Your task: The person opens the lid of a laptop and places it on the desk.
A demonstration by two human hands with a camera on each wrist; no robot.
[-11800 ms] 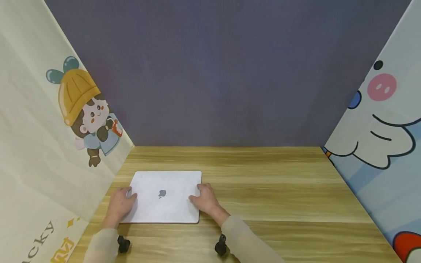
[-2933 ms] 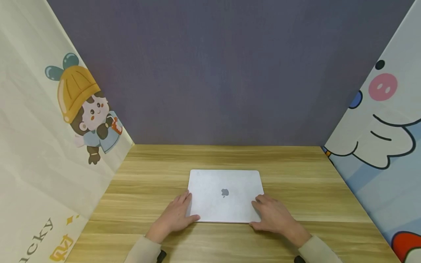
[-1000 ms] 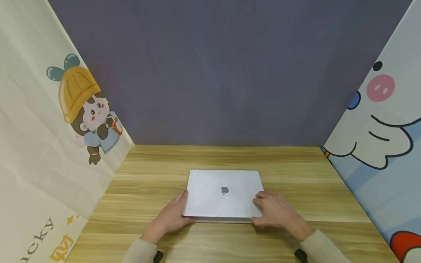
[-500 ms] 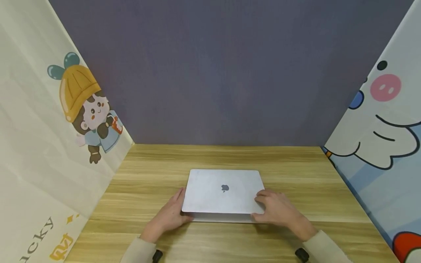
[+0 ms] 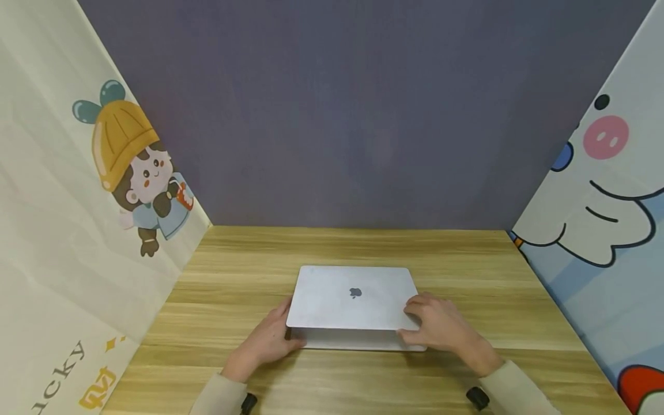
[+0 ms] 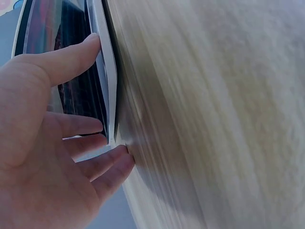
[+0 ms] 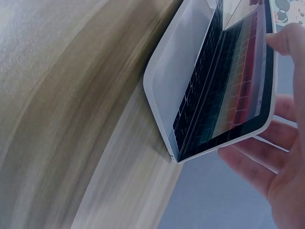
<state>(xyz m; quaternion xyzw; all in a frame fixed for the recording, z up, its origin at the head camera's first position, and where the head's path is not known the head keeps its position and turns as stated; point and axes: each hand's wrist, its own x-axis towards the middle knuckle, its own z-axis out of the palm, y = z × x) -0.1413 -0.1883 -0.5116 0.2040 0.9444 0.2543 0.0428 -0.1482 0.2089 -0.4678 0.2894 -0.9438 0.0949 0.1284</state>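
Observation:
A silver laptop (image 5: 353,297) lies on the wooden table, its lid partly raised and its front edge towards me. My right hand (image 5: 441,325) pinches the lid at the right side. In the right wrist view the thumb is on the screen side and the fingers are behind the lid (image 7: 268,62). My left hand (image 5: 267,340) rests at the laptop's left side. Its fingers lie fairly straight along the side, and its thumb touches the base (image 6: 109,71) near the front left corner. Between lid and base, the dark keyboard (image 7: 195,90) shows in the right wrist view.
The wooden table (image 5: 467,276) extends around the laptop. A dark grey panel (image 5: 353,115) stands behind it. Printed cloth walls with cartoon figures flank it on the left (image 5: 41,202) and right (image 5: 638,242).
Earlier the closed laptop moved from the left to the table's middle. Since then its lid has tilted up at the front, with my right hand rising along with it. My left hand stays beside the base.

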